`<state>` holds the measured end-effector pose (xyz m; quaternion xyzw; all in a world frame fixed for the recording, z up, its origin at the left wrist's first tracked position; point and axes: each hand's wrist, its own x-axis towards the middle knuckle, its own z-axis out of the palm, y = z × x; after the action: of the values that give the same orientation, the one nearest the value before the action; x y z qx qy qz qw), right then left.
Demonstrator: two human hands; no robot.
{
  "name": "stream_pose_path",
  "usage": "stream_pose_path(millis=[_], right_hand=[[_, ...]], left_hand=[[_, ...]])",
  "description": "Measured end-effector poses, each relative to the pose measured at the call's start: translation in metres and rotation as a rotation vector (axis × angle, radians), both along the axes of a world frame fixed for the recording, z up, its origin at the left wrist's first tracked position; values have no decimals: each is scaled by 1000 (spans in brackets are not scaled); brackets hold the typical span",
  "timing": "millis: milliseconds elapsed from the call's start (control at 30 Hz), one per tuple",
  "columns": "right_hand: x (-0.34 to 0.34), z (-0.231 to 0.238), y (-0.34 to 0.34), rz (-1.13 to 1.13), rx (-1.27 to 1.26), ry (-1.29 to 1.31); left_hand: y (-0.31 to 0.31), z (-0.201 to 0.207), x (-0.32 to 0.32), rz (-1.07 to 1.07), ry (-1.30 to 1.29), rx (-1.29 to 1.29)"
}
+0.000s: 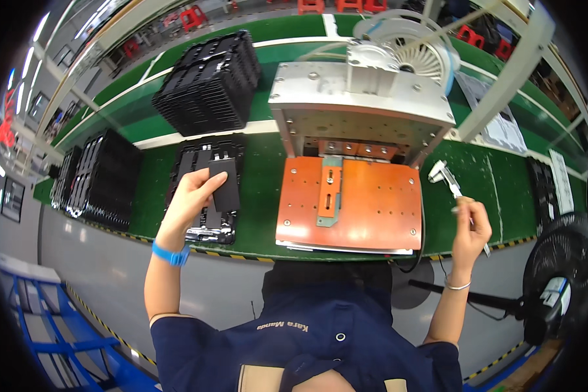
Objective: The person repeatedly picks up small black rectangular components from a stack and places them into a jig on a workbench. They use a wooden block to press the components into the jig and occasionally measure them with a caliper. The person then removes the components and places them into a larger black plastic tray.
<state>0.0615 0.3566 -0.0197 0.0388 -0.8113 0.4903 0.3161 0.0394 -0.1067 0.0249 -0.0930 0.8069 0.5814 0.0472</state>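
My left hand (198, 193) is closed on a flat black battery cell (225, 186), thumb on its upper face. It is above a black plastic tray (219, 236) holding more cells with silvery tabs. At the right, my right hand (472, 225) has its fingers pinched on a metal caliper (443, 174). The caliper's jaws point away from me, and its far beam end shows below the hand. A small yellowish patch shows at those fingertips; I cannot tell what it is. Between my hands stands a metal press (366, 111) with an orange plate (379, 215) in front.
Stacked black trays (206, 81) stand behind the left tray, with another tray stack (108, 176) farther left. A reel (421, 55) is behind the press. On the right are a slanted frame post (509, 75) and a black fan (558, 274). Striped tape marks the green bench's front edge.
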Motion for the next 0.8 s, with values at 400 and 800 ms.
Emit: stream_pose_path(millis=[400,800], right_hand=[[-31,46,-93,721,-322,-926],[-42,40,-107,392,502,-180]], left_hand=[[133,3,-17,-552,487,-153],[127,-19,0,-1093,813,-693]])
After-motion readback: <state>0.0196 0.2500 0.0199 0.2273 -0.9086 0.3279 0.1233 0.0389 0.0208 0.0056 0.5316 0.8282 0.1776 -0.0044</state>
